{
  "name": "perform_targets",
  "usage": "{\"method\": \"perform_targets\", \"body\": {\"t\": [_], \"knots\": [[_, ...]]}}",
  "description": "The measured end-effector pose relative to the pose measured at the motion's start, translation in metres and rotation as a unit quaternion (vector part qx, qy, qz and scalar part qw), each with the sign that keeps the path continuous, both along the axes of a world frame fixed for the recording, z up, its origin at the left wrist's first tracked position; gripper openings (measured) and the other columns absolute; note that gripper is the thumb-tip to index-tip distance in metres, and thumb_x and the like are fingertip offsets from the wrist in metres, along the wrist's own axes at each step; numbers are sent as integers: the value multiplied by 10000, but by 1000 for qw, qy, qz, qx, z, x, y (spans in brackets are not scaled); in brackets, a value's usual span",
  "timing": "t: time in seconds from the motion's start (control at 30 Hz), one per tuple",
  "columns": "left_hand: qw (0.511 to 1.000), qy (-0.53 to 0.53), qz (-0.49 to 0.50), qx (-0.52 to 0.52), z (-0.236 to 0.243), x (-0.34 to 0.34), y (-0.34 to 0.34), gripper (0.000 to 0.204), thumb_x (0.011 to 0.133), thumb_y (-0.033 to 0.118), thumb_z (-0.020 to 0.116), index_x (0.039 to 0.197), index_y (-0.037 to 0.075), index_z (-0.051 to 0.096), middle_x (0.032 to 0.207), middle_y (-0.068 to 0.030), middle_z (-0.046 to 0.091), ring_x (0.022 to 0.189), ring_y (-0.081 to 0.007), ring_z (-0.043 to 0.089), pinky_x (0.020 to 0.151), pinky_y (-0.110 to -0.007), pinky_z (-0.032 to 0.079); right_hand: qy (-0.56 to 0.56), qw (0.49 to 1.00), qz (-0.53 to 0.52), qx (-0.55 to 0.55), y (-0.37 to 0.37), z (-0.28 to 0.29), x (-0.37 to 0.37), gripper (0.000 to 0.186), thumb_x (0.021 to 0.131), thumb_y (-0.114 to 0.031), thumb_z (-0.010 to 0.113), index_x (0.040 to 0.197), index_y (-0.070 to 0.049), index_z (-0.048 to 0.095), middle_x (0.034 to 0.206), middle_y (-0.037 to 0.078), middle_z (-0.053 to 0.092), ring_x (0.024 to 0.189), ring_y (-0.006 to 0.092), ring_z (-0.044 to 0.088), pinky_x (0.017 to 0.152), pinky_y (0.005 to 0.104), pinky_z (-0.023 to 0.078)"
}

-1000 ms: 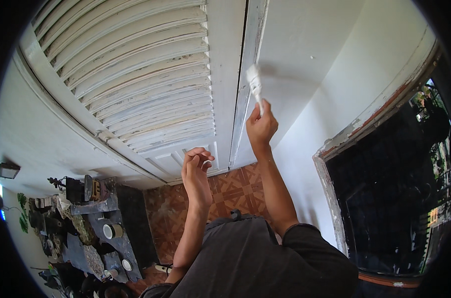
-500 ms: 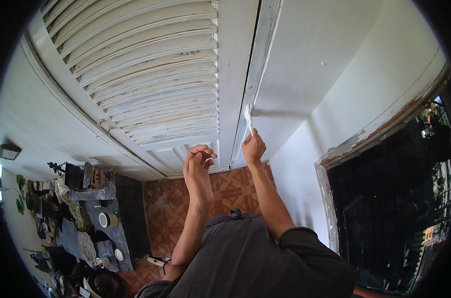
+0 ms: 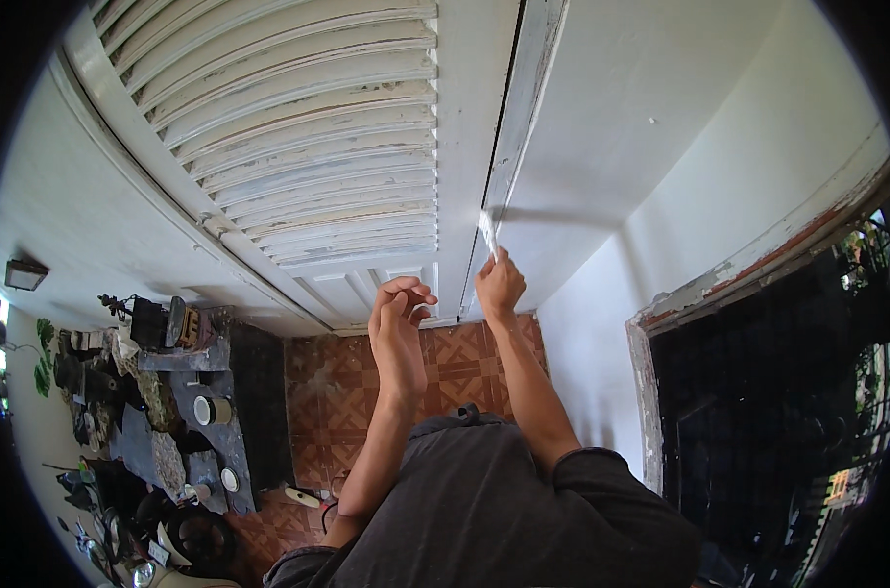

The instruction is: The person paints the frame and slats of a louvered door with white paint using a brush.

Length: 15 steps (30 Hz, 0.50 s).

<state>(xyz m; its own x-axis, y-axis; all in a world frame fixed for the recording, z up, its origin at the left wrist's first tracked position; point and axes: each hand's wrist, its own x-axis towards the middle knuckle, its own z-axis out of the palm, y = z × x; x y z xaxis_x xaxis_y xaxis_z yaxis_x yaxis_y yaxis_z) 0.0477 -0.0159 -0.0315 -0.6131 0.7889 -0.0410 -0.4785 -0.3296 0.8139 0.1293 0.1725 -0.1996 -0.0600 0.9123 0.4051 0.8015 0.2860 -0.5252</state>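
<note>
My right hand (image 3: pixel 501 283) is closed round a white, paint-coated paintbrush (image 3: pixel 490 235). Its tip points up and rests at or very near the dark gap between the white louvred door (image 3: pixel 461 147) and the door frame (image 3: pixel 523 108). The bristles are too small to make out clearly. Raised in front of the door's lower panel, my left hand (image 3: pixel 398 318) has loosely bent fingers, partly spread, and holds nothing visible.
White wall (image 3: pixel 650 167) runs along the right, with a dark window (image 3: pixel 758 392) in a peeling frame. At lower left a dark counter (image 3: pixel 254 412) bears a white can (image 3: pixel 213 410) and clutter. Patterned brown tiles (image 3: pixel 317 392) cover the floor; a motorbike (image 3: pixel 170 559) stands at the lower left.
The brush tip has shifted a little left, from the door frame toward the gap beside the door. My left hand keeps nearly the same pose. The whole view has shifted slightly.
</note>
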Motion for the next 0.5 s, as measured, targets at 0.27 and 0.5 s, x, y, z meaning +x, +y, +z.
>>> {"method": "perform_targets", "body": {"t": [0.27, 0.5], "knots": [[1000, -3, 4, -8, -1, 1, -3, 214, 963, 219, 471, 1086, 87, 587, 992, -16, 593, 943, -137, 554, 840, -293, 369, 111, 982, 21, 153, 12, 52, -5, 231, 880, -64, 640, 1109, -37, 622, 798, 146, 675, 675, 340, 668, 585, 429, 522], [1000, -13, 17, -2, 0, -4, -2, 216, 969, 188, 461, 1074, 62, 601, 974, -37, 604, 923, -147, 565, 851, -304, 382, 232, 918, 45, 319, 15, 139, -8, 205, 889, 4, 631, 1094, 8, 618, 831, 118, 681, 529, 238, 596, 467, 311, 476]]}}
